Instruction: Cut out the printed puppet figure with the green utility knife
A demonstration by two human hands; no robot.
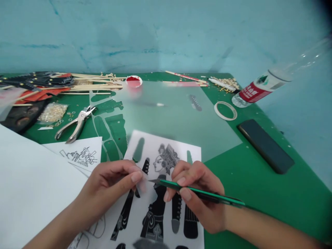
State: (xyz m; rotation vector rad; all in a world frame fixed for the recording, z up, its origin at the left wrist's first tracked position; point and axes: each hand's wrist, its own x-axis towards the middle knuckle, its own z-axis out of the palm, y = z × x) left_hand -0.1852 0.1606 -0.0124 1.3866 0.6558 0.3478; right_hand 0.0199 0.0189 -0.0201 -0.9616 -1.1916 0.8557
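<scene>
Trimming or scraping seems to be the step in hand. A small translucent piece (142, 185) is pinched in the left hand (114, 183), its fingers drawn nearly together; its outline is too faint to be made out. By the right hand (202, 197) a green craft knife (207, 194) is gripped like a pen, the fingers folded closely round it, with the blade (155, 181) aimed at the piece; whether contact is made cannot be told. Both are held above a printed sheet (136, 216) on the near side of the green counter (249, 186). For the next move, a steady pinch and a blade kept clear of the left fingertips are judged necessary.

Near the far edge, red matter is contained in a small white cup (141, 82). Toward the far left corner, small pale pieces are held in a clear bag (52, 112). By the right edge a labelled bottle (259, 88) is seen, its fill unclear.
</scene>
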